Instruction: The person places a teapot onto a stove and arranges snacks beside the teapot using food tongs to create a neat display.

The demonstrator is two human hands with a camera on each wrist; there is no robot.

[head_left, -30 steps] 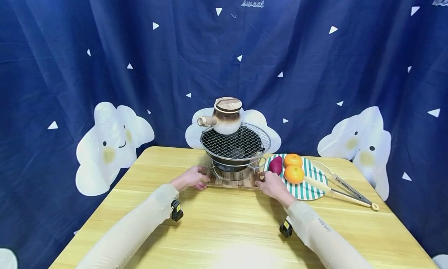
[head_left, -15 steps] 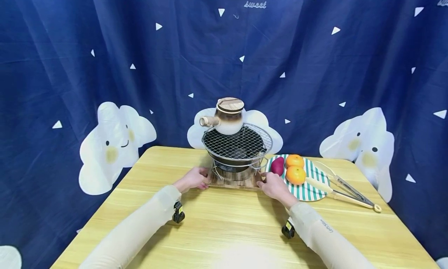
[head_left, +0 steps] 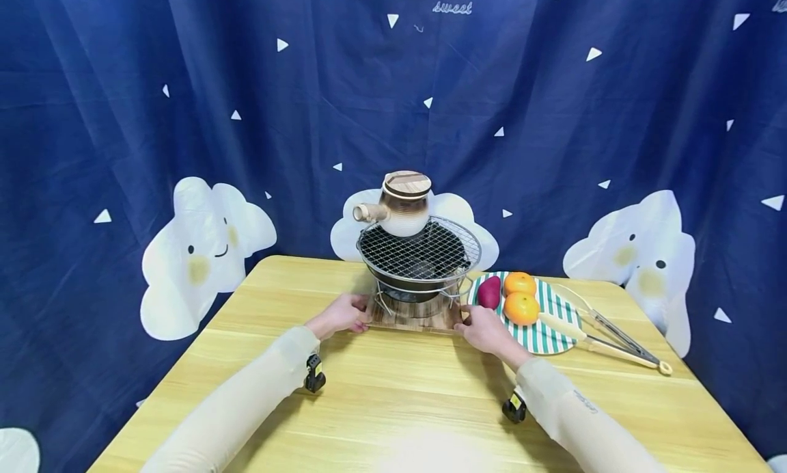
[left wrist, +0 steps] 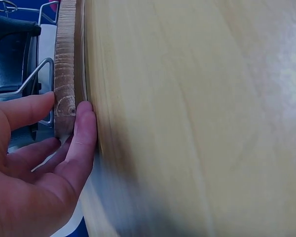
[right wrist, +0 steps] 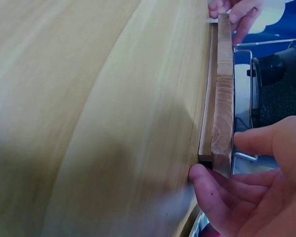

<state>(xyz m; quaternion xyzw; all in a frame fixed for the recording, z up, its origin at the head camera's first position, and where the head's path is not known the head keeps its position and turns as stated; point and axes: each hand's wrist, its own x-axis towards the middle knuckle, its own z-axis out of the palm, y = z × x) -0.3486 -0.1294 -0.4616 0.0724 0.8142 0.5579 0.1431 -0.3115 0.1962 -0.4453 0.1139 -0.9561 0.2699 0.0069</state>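
A dark wooden board (head_left: 418,321) lies on the table under a small black stove (head_left: 408,290) with a wire rack (head_left: 424,254). My left hand (head_left: 339,314) grips the board's left front corner; in the left wrist view, its thumb (left wrist: 33,107) is on the upper face and fingers reach below. At the opposite front corner my right hand (head_left: 487,331) holds the board likewise, thumb (right wrist: 256,139) above and fingers under the corner. On the rack's back left stands a brown-and-white clay pot (head_left: 406,217) with a wooden lid, its stubby side handle pointing left.
Right of the board, a green-and-white striped plate (head_left: 535,338) bears two oranges (head_left: 521,309) and a dark red fruit-like thing (head_left: 489,293). Cream-handled tongs (head_left: 621,336) lie across the plate's right side onto the table. A blue curtain (head_left: 295,83) hangs behind the table's back edge.
In the head view everything has shifted slightly right. Both hands keep hold of the board corners, and the right wrist has moved a little outward.
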